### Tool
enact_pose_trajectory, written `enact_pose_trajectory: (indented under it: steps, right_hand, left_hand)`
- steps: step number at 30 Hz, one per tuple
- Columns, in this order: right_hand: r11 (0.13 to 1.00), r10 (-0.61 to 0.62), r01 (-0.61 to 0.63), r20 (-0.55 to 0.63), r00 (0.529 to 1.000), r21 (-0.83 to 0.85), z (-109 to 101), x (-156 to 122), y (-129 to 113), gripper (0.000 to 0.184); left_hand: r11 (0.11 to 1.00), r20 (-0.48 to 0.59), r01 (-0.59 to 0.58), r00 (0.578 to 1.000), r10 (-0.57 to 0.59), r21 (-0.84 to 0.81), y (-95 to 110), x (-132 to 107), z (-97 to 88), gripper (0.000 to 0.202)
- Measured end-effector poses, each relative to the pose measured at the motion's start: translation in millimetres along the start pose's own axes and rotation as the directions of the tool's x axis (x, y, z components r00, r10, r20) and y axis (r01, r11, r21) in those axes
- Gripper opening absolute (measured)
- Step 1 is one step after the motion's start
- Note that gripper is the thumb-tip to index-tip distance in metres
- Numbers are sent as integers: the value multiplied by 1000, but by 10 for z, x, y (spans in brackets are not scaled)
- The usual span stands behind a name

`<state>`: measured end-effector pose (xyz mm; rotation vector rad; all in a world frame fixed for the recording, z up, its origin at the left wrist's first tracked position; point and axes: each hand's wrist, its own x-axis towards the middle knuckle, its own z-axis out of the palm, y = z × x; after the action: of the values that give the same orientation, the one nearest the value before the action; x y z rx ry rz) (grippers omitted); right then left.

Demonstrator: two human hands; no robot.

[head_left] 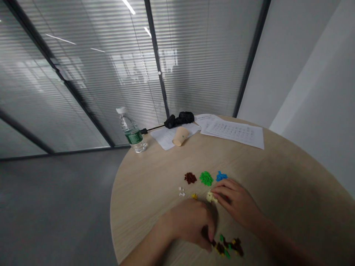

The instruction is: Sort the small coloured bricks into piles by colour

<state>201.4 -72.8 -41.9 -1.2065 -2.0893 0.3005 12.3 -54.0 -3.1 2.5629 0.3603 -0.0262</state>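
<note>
Small plastic building bricks lie on a round pale wood table point(277, 173) in separate piles: dark brown point(190, 178), green point(206, 178), blue point(221, 176), white point(181, 191), yellow point(194, 196) and cream point(211, 197). My right hand point(235, 199) reaches in from the right, its fingertips against the cream pile. Nothing shows held in it. My left hand point(188, 225) curls down at the left end of a loose brown, green and yellow brick build point(227, 246). Its fingers hide whatever lies beneath them.
Farther back stand a water bottle point(131, 132) and a tipped paper cup point(180, 136) on a paper sheet point(163, 137). Printed sheets point(233, 132) and a black cloth bundle point(179, 119) lie at the far edge. Glass partitions with blinds and a grey floor surround the table.
</note>
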Motion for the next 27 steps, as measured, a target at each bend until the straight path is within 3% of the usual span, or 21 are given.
enact_pose_trajectory:
  steps: [5,11,15,20,27]
  right_hand:
    - [999,-43,43,-61,997,0,-18,-16,6,19]
    - [993,-108,110,-39,993,44,-49,-44,-77,16]
    - [985,-153,146,74,985,90,-81,-59,-161,13]
    - [989,-146,132,249,958,69,-156,-58,-190,7]
    - [989,-148,137,341,928,55,-164,-64,-171,10]
  left_hand:
    - [998,11,67,998,-67,14,16,-11,-18,7]
    - [985,4,150,989,-150,-84,-46,-49,-102,4]
    - [984,-39,124,991,-130,-126,-104,-68,-112,4]
    - [984,-9,122,992,-124,-128,-117,-45,-86,6]
    - [984,-46,175,983,-176,-12,-116,-38,-80,4]
